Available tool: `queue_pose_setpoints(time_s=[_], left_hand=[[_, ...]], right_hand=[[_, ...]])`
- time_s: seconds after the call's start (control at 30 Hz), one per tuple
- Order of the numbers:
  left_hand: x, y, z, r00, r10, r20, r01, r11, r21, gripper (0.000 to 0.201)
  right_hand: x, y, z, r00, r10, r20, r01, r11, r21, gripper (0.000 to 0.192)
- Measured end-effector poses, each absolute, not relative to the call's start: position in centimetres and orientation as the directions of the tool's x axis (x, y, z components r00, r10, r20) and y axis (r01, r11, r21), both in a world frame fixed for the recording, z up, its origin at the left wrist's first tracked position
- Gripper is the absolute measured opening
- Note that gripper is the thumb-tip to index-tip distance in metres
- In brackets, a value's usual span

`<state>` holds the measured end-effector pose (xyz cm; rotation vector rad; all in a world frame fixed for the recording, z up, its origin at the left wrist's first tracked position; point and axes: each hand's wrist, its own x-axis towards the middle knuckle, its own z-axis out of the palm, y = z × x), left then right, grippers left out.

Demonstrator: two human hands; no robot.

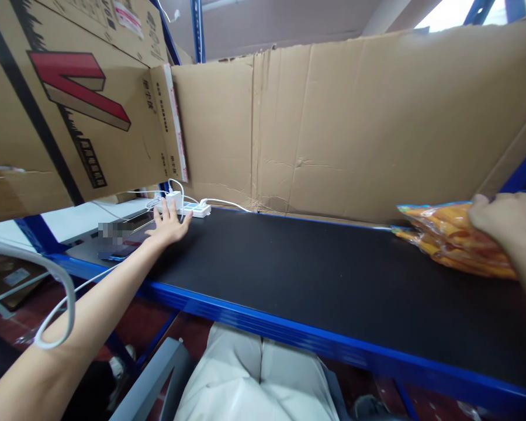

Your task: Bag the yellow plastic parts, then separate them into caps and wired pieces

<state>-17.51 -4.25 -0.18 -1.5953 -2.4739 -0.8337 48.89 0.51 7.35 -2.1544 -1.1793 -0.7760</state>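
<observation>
My left hand point(169, 225) lies flat and open on the black shelf top point(289, 280), fingers spread, just short of a white power strip point(188, 207) with a plugged-in charger and cables. My right hand point(504, 219) rests on top of an orange plastic packet point(447, 240) lying at the shelf's right end. Its fingers curl over the packet's upper edge. Whether they truly grip it is unclear.
A tall cardboard sheet point(355, 128) lines the back of the shelf. A printed cardboard box point(70, 99) hangs at upper left. A dark phone point(116, 251) lies by my left wrist. A blue metal rim point(289, 330) edges the shelf; my knees are below.
</observation>
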Motion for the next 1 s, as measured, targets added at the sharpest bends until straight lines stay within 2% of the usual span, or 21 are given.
queue_pose_setpoints(time_s=[0.1,0.2,0.3,0.43,0.53,0.63,0.7,0.77,0.83,0.93,1.0], left_hand=[[-18.5,-3.3,-0.6,-0.452,0.822,0.347,0.864,0.306,0.400,0.090],[-19.7,-1.9,-1.1,-0.469,0.808,0.357,0.859,0.322,0.398,0.090],[-20.3,-1.2,-1.2,-0.490,0.794,0.360,0.850,0.343,0.400,0.090],[-18.4,-1.7,0.3,-0.490,0.789,0.370,0.845,0.325,0.425,0.084],[-14.1,-1.9,2.3,-0.383,0.786,0.485,0.894,0.183,0.409,0.076],[-8.4,-0.9,3.6,-0.140,0.778,0.613,0.940,-0.090,0.330,0.077],[-5.0,0.3,3.3,0.031,0.768,0.639,0.916,-0.277,0.289,0.070],[-2.6,1.4,2.1,0.229,0.785,0.575,0.853,-0.447,0.271,0.056],[-1.5,1.9,0.4,0.367,0.831,0.418,0.808,-0.507,0.299,0.050],[-1.6,1.7,-1.6,0.416,0.890,0.186,0.835,-0.455,0.309,0.050],[-2.1,1.3,-2.1,0.385,0.913,0.138,0.857,-0.409,0.314,0.049]], right_hand=[[47.3,-0.6,8.5,0.546,0.599,0.586,0.829,-0.489,-0.272,0.067],[46.6,-1.3,9.3,0.515,0.627,0.584,0.851,-0.459,-0.256,0.063],[46.8,-1.8,9.6,0.484,0.655,0.580,0.867,-0.450,-0.216,0.061],[45.7,-2.5,10.0,0.363,0.678,0.639,0.915,-0.390,-0.105,0.055],[42.5,-2.6,10.2,0.229,0.664,0.712,0.957,-0.287,-0.040,0.052],[38.1,-1.8,9.1,0.035,0.640,0.768,0.993,-0.109,0.046,0.046],[35.3,-1.0,7.0,-0.112,0.647,0.754,0.992,0.033,0.119,0.042],[33.4,-0.2,4.1,-0.252,0.671,0.698,0.968,0.171,0.186,0.042],[32.7,0.6,1.1,-0.352,0.723,0.594,0.936,0.288,0.204,0.041],[33.3,1.4,-1.6,-0.471,0.806,0.359,0.880,0.456,0.132,0.034],[34.4,1.7,-1.7,-0.463,0.789,0.403,0.881,0.461,0.109,0.033]])
